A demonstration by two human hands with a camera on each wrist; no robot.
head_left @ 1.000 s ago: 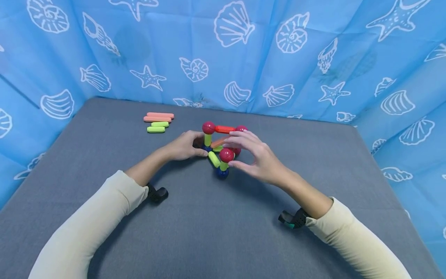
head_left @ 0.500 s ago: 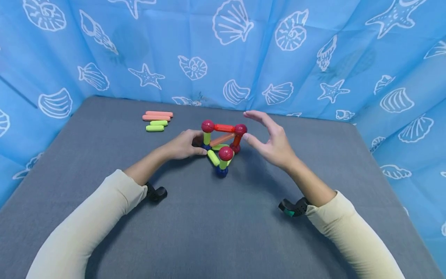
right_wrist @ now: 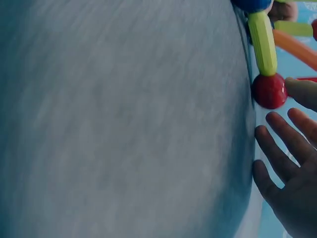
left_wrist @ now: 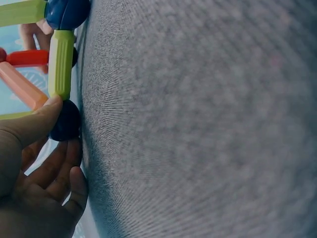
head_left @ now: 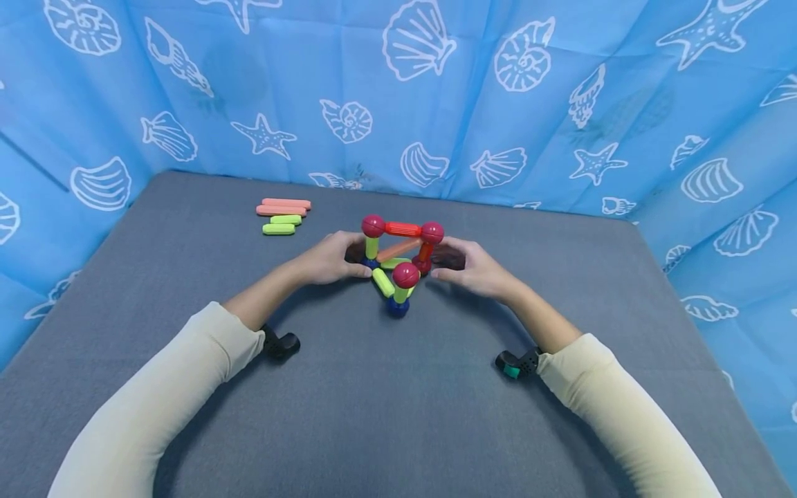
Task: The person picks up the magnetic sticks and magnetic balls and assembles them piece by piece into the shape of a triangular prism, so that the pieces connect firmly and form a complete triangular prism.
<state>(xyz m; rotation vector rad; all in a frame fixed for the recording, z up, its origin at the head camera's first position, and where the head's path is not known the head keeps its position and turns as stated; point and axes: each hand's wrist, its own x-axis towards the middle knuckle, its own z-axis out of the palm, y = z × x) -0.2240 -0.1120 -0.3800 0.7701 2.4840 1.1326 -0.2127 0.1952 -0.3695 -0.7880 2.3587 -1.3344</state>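
Note:
A magnetic ball-and-rod frame stands mid-table: yellow-green base rods (head_left: pixel 382 282), short uprights, a red top rod (head_left: pixel 403 229) between two red balls, and a slanting orange rod (head_left: pixel 399 249). At the front corner a red ball (head_left: pixel 406 275) tops an upright above a blue ball (head_left: pixel 398 307). My left hand (head_left: pixel 330 261) holds the left base corner's blue ball (left_wrist: pixel 65 121) between thumb and fingers. My right hand (head_left: pixel 476 268) is at the right base corner, its thumb against the lower red ball (right_wrist: pixel 270 91); the other fingers stretch out, apart from the ball.
Two salmon rods (head_left: pixel 283 207) and two yellow-green rods (head_left: pixel 281 225) lie loose at the back left of the grey tabletop (head_left: pixel 386 401). Behind and right of the table hangs a blue curtain (head_left: pixel 398 104) with white shell prints.
My right hand has left the front upright's red ball, swung back to the right, then lowered to the right base corner. My left hand has stayed in place.

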